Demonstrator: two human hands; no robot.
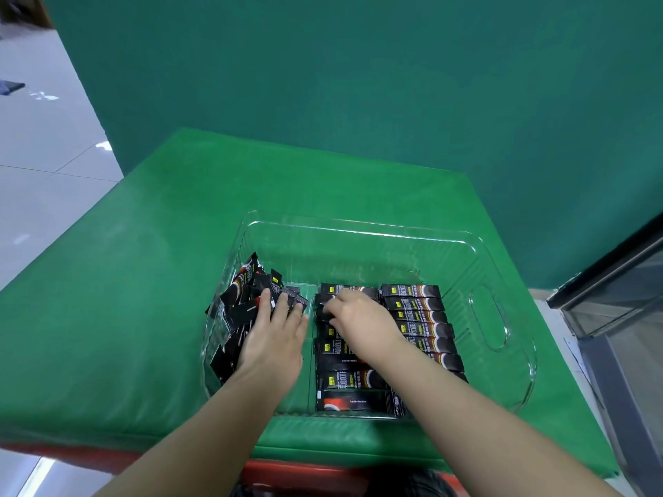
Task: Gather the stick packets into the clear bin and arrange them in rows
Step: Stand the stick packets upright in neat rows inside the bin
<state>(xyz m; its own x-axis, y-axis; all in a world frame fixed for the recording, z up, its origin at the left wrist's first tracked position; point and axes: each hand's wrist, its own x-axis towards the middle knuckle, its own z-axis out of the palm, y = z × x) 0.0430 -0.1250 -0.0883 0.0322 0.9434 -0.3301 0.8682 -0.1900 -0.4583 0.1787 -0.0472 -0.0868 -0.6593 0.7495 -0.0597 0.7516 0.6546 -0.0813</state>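
A clear bin point(502, 281) stands on the green-covered table. Inside it, at the left, lies a loose heap of black stick packets point(238, 299). Two tidy rows of black packets fill the bin's middle point(349, 380) and right point(418, 310). My left hand point(274, 335) rests flat on the heap, fingers straight. My right hand point(358, 319) is over the upper part of the middle row, its fingertips pinching a black packet point(324, 312) at that row's left edge.
The green cloth point(143, 281) covers the table to the left and behind the bin. A green backdrop point(358, 84) rises behind. A dark glass-fronted cabinet point(620, 299) stands at the right. Tiled floor point(36, 156) lies to the left.
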